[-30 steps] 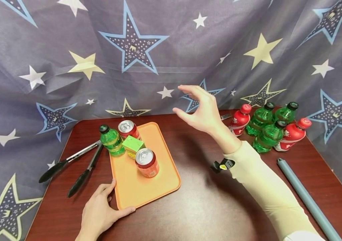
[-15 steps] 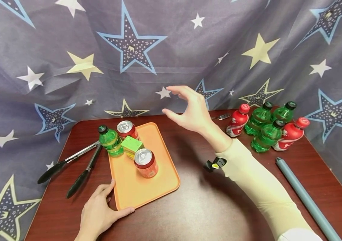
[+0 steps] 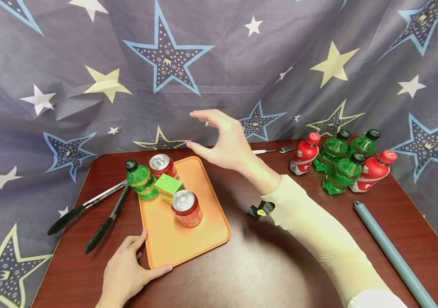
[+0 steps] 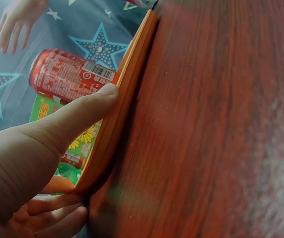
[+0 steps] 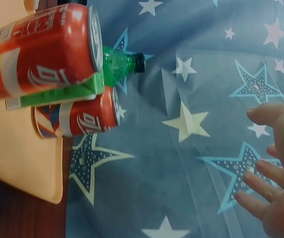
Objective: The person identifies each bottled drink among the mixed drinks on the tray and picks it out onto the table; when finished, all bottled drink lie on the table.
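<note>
My left hand (image 3: pixel 124 267) grips the near left corner of an orange tray (image 3: pixel 188 250). Its thumb (image 4: pixel 87 111) lies along the near rim, and the other fingers are at the left side. On the tray stand a red soda can (image 3: pixel 189 214), a small green and yellow box (image 3: pixel 169 186), a second red can (image 3: pixel 163 165) and a green bottle (image 3: pixel 141 179) with a black cap. My right hand (image 3: pixel 222 141) hovers in the air beyond the tray's far right corner, thumb and fingers spread apart, holding nothing. In the right wrist view, a gap separates it from the cans.
Metal tongs (image 3: pixel 118 205) with black handles lie spread left of the tray. Red bottles (image 3: pixel 304 154) and green bottles (image 3: pixel 341 173) cluster at the back right. A fork (image 3: pixel 280 150) lies near the back edge; a grey-blue rod (image 3: pixel 392 252) lies at the right.
My right hand has moved left through the air towards the tray, uncovering more of the fork. The left hand and the things on the tray stay in place.
</note>
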Demonstrator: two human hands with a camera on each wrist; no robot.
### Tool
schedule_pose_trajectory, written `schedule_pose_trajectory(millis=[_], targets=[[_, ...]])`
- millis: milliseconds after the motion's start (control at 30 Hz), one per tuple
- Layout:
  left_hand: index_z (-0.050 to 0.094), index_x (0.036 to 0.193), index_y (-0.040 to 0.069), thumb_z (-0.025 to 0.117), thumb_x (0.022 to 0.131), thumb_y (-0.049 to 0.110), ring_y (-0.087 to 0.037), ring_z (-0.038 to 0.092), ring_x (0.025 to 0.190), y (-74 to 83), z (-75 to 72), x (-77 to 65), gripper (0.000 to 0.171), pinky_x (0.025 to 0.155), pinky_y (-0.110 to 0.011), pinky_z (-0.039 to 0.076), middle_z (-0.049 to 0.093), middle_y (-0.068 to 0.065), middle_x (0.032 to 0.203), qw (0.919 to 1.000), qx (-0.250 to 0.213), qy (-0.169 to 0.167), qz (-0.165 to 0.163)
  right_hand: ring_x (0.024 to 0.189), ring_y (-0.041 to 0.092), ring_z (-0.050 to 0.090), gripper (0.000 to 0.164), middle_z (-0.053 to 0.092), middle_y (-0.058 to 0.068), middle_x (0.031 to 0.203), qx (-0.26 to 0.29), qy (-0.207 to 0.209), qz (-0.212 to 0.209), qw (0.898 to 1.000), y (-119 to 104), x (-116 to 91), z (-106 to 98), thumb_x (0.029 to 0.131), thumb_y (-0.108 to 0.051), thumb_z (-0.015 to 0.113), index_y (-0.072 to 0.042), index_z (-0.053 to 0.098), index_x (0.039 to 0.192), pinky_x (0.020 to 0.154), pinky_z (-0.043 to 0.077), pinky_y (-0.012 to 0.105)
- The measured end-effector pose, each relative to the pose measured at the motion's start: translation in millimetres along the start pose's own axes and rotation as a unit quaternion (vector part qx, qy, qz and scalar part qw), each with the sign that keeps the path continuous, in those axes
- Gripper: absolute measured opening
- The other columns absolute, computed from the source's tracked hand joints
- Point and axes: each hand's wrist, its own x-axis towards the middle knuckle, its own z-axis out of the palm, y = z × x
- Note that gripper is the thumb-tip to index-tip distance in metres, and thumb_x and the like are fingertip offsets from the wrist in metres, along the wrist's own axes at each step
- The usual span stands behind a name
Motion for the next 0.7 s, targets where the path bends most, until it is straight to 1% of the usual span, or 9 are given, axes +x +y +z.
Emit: schedule_pose_trajectory(millis=[200,433,567,700], targets=[[0.055,0.155,0.006,0.082,0.057,0.090,-0.015,0.064,0.093,-0.6,0.9,-0.5,0.132,0.070,-0.035,0.050,0.066,-0.008,0.126,1.0000,0.000,0.008,0.003,0.120,0.020,0.069,0.060,0.074,0.006,0.132,0.013,-0.028,0.005,1.000,-7,5,19,0.083,-0.027,0.091,-0.008,0.070,0.136,0.108,0.053,0.030],[0.053,0.156,0.006,0.082,0.057,0.090,-0.015,0.062,0.091,-0.6,1.2,-2.6,0.133,0.068,-0.033,0.048,0.066,-0.008,0.124,1.0000,0.001,-0.001,-0.003,0.120,0.019,0.068,0.061,0.073,0.007,0.132,0.019,-0.062,0.016,0.998,-9,7,42,0.084,-0.029,0.091,-0.009,0.069,0.137,0.105,0.053,0.026],[0.053,0.156,0.006,0.082,0.057,0.091,-0.015,0.061,0.090,0.4,0.0,-1.6,0.134,0.068,-0.033,0.048,0.066,-0.009,0.124,1.0000,0.005,-0.002,-0.002,0.121,0.019,0.068,0.061,0.073,0.006,0.134,0.019,-0.076,0.022,0.997,-11,9,51,0.085,-0.031,0.090,-0.009,0.069,0.138,0.106,0.053,0.025],[0.054,0.156,0.006,0.083,0.057,0.090,-0.014,0.059,0.087,0.2,0.4,-0.6,0.133,0.067,-0.033,0.046,0.066,-0.008,0.120,1.0000,0.004,0.005,0.002,0.124,0.017,0.068,0.060,0.072,0.003,0.136,0.015,-0.082,0.021,0.996,-13,10,58,0.086,-0.033,0.089,-0.011,0.069,0.138,0.107,0.052,0.024]])
